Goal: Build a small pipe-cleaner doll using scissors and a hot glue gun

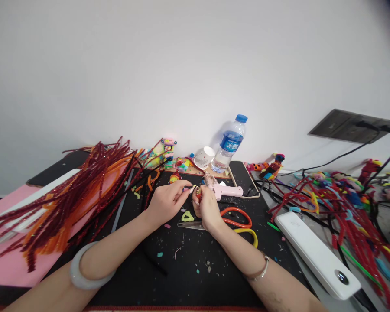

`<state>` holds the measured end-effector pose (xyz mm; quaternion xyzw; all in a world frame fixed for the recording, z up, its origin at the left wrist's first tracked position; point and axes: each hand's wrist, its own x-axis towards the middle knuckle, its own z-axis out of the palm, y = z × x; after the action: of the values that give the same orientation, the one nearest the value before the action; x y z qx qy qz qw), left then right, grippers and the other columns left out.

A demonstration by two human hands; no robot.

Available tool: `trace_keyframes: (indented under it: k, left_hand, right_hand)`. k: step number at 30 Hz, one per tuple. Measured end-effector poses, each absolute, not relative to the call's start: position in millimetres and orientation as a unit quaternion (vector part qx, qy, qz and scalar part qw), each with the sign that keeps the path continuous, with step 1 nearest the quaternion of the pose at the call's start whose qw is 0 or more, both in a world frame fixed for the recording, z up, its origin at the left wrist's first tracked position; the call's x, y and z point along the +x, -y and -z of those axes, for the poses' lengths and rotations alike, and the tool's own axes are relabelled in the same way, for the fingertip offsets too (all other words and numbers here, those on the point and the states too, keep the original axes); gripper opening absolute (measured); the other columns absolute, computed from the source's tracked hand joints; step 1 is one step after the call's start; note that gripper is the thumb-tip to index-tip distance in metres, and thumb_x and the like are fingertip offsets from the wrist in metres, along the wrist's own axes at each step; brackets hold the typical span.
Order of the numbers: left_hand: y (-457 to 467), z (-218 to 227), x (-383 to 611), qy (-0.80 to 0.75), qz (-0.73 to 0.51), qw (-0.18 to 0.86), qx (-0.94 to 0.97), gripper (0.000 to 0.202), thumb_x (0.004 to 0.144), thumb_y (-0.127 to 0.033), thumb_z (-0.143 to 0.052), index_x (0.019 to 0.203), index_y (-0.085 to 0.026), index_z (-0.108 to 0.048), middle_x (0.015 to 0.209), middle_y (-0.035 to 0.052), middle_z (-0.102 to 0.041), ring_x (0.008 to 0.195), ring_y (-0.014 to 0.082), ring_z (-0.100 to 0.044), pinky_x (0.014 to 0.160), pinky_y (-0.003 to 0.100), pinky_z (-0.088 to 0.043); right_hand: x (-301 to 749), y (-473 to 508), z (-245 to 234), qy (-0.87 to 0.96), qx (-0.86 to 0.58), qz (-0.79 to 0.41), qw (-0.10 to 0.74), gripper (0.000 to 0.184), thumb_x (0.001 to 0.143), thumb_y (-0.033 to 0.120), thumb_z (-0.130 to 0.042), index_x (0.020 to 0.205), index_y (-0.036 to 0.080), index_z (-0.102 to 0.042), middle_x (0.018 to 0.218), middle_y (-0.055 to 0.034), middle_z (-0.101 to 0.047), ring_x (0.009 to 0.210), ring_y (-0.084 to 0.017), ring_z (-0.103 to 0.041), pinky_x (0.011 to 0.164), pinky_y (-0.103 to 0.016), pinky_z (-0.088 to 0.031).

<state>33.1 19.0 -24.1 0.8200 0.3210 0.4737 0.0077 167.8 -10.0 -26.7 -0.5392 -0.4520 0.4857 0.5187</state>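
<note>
My left hand [169, 200] is closed in a pinch, its fingertips nearly meeting those of my right hand above the black mat [182, 286]. What it pinches is too small to make out. My right hand [209, 208] is closed around a small orange-brown piece [199, 192], mostly hidden by the fingers. Under the right wrist lie scissors [237, 216] with one red and one yellow handle, their blades pointing left. A pink glue gun [229, 191] rests just behind the right hand. A pale yellow-green foam scrap [187, 216] lies below the fingertips.
Dark red and orange pipe cleaners [94, 186] heap up at left. A water bottle [230, 145] and a tipped paper cup [204, 157] stand at the back near small colourful figures [168, 147]. A white power bank [316, 253] and tangled pipe cleaners [354, 216] lie right.
</note>
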Motion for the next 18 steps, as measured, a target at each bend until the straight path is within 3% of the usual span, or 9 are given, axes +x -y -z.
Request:
trace_keyframes:
  k: [6, 18]
  left_hand:
    - [-23.6, 24.3, 30.5, -0.298, -0.456, -0.057, 0.837, 0.011, 0.088, -0.021, -0.052, 0.094, -0.014, -0.059, 0.058, -0.0042, -0.062, 0.047, 0.007, -0.056, 0.051, 0.018, -0.041]
    - [-27.3, 20.1, 28.7, -0.252, -0.448, -0.127, 0.848, 0.009, 0.087, -0.019, -0.054, 0.093, -0.014, -0.059, 0.066, -0.0009, -0.069, 0.054, 0.0096, -0.063, 0.055, 0.021, -0.044]
  right_hand:
    - [163.5, 11.0, 18.0, 0.349, -0.531, -0.561, 0.53, 0.042, 0.088, 0.04, -0.027, 0.05, 0.022, -0.032, 0.039, 0.0082, -0.022, 0.035, -0.007, -0.015, 0.036, -0.021, -0.011]
    - [166.6, 12.0, 19.1, 0.416, -0.559, -0.497, 0.517, 0.031, 0.087, 0.023, -0.024, 0.056, 0.024, -0.029, 0.042, 0.0057, -0.029, 0.038, -0.01, -0.02, 0.038, -0.023, -0.017]
